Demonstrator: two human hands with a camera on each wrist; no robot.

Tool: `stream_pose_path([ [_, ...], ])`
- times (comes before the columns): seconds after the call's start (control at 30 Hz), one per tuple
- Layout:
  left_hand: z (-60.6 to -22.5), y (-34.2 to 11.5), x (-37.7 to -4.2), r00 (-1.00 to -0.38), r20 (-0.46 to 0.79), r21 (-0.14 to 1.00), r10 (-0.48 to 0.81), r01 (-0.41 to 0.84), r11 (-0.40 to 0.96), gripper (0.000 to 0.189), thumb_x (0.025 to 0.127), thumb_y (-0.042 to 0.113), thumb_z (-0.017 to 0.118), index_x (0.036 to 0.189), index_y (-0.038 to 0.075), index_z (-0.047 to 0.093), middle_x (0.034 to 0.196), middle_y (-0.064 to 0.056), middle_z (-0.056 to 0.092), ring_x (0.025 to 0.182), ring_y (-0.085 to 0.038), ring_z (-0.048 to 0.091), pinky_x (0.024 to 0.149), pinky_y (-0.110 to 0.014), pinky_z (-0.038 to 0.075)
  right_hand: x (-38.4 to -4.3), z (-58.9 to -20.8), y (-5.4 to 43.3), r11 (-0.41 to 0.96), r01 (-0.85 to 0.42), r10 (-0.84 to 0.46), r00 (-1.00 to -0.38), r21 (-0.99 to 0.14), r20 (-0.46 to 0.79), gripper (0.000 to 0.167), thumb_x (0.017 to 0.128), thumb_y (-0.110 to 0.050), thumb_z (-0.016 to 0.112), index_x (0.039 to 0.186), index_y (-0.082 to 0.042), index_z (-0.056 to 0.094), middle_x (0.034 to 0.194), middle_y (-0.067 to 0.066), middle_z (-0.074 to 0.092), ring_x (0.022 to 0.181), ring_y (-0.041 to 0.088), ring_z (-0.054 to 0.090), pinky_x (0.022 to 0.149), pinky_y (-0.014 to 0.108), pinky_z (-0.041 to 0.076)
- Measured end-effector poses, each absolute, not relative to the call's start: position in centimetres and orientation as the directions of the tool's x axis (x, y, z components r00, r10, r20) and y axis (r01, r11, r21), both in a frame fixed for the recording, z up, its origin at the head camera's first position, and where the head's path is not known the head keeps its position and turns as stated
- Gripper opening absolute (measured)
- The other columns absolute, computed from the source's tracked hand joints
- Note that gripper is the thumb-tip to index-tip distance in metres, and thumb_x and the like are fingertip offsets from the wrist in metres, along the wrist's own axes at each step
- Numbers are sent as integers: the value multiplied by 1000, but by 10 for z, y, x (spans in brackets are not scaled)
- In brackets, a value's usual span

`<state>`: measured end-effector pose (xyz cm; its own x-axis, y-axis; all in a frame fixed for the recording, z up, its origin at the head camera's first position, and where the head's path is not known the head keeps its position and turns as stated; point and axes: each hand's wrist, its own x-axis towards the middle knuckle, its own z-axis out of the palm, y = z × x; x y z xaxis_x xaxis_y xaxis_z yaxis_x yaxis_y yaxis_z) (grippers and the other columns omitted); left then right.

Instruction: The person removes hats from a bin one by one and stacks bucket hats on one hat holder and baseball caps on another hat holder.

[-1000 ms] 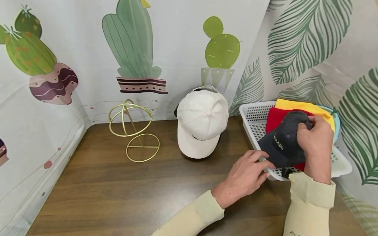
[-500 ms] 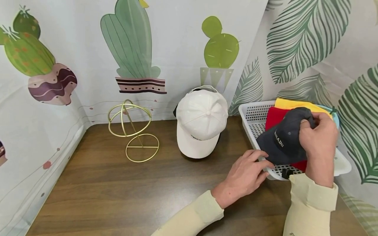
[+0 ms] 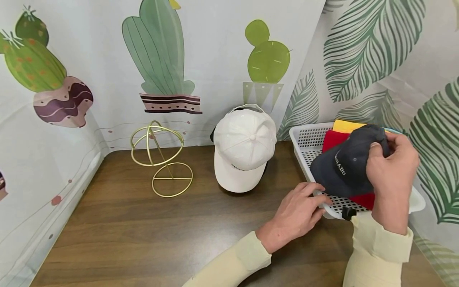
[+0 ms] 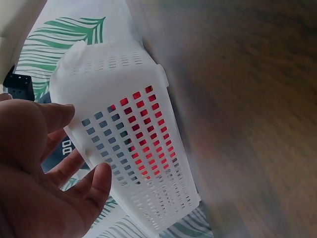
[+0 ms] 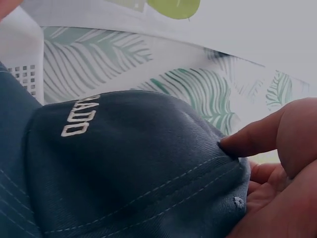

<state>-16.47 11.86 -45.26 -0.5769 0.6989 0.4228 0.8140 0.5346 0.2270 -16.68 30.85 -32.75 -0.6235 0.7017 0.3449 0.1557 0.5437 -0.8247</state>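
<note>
- Head view: right hand (image 3: 394, 169) pinched the dark cap (image 3: 346, 165) over the white basket (image 4: 99, 89), just right of the left hand (image 3: 295, 213).
- Left hand loosely gripped the basket's rim; steadying it seemed wise.

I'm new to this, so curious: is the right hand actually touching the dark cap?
Touching. The right wrist view shows the right hand, its fingers pinching the dark cap near its edge.

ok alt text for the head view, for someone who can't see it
A person's right hand grips a dark cap at a white basket holding red cloth and yellow cloth, while the left hand holds its rim. Farther left are a white cap and, on the wooden table, a gold wire stand.
</note>
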Motion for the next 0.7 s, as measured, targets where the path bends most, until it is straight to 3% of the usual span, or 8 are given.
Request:
stream_pose_path([
  [0.1, -452, 119, -165, -575, 424, 230, 700, 816, 531, 20, 104, 30, 70, 123, 35, 75, 142, 9, 54, 133, -13, 50, 111, -20, 43, -163, -327, 306, 560, 93, 700, -585, -823, 410, 38, 102, -18, 55, 134, -2, 68, 98, -18, 57, 92, -5, 49, 88, 19, 41],
  [0.2, -452, 119, -165, -573, 427, 230, 700, 817, 529, 20, 104, 30, 70, 123, 35, 75, 141, 9, 55, 132, -13, 51, 110, -20, 43, -160, -326, 304, 561, 48, 703, -554, -826, 446, 37, 102, -16, 56, 132, 1, 68, 96, -21, 55, 90, -7, 49, 87, 18, 41],
  [0.47, -453, 119, -165, -572, 442, 221, 691, 816, 534, 21, 103, 31, 71, 123, 35, 75, 142, 9, 55, 132, -13, 51, 110, -19, 42, -152, -322, 296, 600, -31, 688, -490, -800, 535, 35, 104, -12, 54, 132, 2, 68, 116, -2, 65, 91, -8, 49, 87, 18, 43],
  [0.53, -454, 119, -165, -572, 446, 223, 689, 816, 533, 21, 103, 30, 71, 123, 34, 75, 142, 8, 55, 132, -13, 51, 109, -19, 43, -150, -321, 294, 597, -38, 690, -484, -801, 537, 35, 105, -13, 53, 133, 1, 68, 117, -3, 65, 93, -8, 50, 88, 18, 45],
  [0.7, -454, 119, -166, -572, 446, 232, 689, 817, 528, 21, 103, 30, 70, 124, 34, 74, 142, 8, 55, 132, -13, 51, 109, -20, 44, -143, -315, 288, 572, -77, 701, -471, -817, 535, 33, 106, -12, 53, 133, -2, 68, 109, -18, 59, 96, -6, 53, 90, 19, 48],
])
